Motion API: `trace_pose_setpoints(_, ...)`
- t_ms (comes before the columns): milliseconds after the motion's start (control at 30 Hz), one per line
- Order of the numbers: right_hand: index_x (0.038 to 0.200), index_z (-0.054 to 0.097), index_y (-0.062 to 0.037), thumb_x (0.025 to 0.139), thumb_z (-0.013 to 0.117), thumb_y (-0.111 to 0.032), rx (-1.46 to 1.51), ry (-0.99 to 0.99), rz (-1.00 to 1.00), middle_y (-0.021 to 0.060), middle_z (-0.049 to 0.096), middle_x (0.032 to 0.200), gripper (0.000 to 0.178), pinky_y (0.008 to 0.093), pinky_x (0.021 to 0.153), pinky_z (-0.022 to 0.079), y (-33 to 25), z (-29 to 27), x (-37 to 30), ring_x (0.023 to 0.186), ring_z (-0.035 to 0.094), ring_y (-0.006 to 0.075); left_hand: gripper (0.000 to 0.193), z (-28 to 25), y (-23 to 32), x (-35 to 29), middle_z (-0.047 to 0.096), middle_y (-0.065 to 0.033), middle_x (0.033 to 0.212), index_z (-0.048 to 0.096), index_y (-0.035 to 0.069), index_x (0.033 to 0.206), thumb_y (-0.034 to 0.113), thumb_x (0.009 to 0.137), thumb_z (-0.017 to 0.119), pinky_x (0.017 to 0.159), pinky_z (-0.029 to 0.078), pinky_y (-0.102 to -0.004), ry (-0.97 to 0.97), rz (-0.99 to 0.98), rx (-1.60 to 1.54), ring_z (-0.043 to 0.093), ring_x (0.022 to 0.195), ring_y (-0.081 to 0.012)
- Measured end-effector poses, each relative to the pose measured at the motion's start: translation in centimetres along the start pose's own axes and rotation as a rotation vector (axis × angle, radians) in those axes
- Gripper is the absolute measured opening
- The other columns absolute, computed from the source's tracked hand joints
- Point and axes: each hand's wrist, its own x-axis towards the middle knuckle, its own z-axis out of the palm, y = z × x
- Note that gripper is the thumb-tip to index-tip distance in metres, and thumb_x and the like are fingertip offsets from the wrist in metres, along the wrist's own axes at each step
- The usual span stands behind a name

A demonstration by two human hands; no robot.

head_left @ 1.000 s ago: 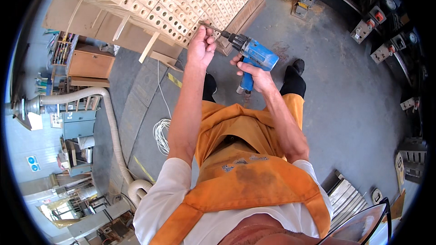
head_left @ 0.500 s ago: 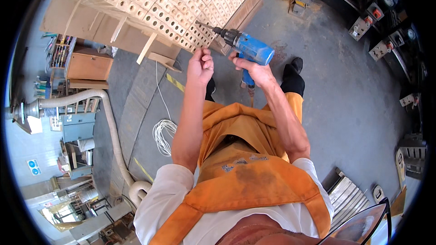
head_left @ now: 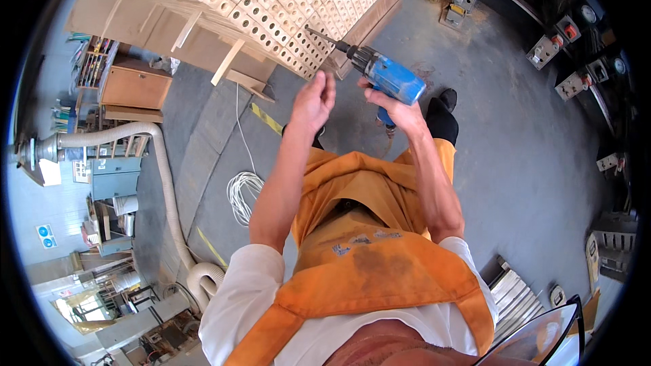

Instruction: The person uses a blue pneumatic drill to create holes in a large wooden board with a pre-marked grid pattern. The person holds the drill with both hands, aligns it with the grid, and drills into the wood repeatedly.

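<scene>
My right hand (head_left: 403, 112) grips the handle of a blue power drill (head_left: 396, 80). The drill's black chuck and long bit (head_left: 320, 34) point up and left, with the tip over the near corner of a large stack of pale wooden blocks (head_left: 298, 5). Rows of round holes show in the block faces, several with dark rings inside. Just below that corner is my left hand (head_left: 314, 103), fingers curled together; whatever they may hold is hidden. At the bottom of the drill handle a hose fitting (head_left: 390, 131) hangs down.
Wooden strips (head_left: 228, 61) jut out below the stack. A coiled white cable (head_left: 243, 198) lies on the grey floor at left, near a ribbed hose (head_left: 168, 190). Machines with switch boxes (head_left: 542, 51) line the right. Slats (head_left: 515, 295) stand at lower right.
The drill and my right hand have shifted slightly right and down. My left hand has moved a little right, its fingers less tightly curled. The view has shifted slightly.
</scene>
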Motion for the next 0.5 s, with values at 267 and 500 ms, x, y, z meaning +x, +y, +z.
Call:
trace_pose_setpoints(267, 0.110, 0.063, -0.0028, 0.079, 0.070, -0.005, 0.195, -0.092, 0.254, 0.0077, 0.067, 0.102, 0.032, 0.0289, 0.073, 0.049, 0.5, -4.1, -3.0, 0.096, 0.063, 0.0193, 0.026, 1.3, 3.5, 2.4, 0.053, 0.0023, 0.075, 0.058, 0.005, 0.098, 0.031, 0.097, 0.054, 0.047, 0.036, -0.0181, -0.286, 0.059, -0.103, 0.044, 0.057, -0.0046)
trace_pose_setpoints(500, 0.109, 0.063, -0.0038, 0.080, 0.070, -0.009, 0.165, -0.092, 0.177, 0.0067, 0.066, 0.103, 0.031, 0.0297, 0.072, 0.050, 1.1, -4.8, -2.9, 0.095, 0.062, 0.0174, 0.028, 4.2, 3.9, 2.3, 0.048, 0.0038, 0.070, 0.056, 0.007, 0.095, 0.036, 0.095, 0.057, 0.044, 0.031, -0.0188, -0.111, 0.158, 0.379, 0.039, 0.053, -0.0041)
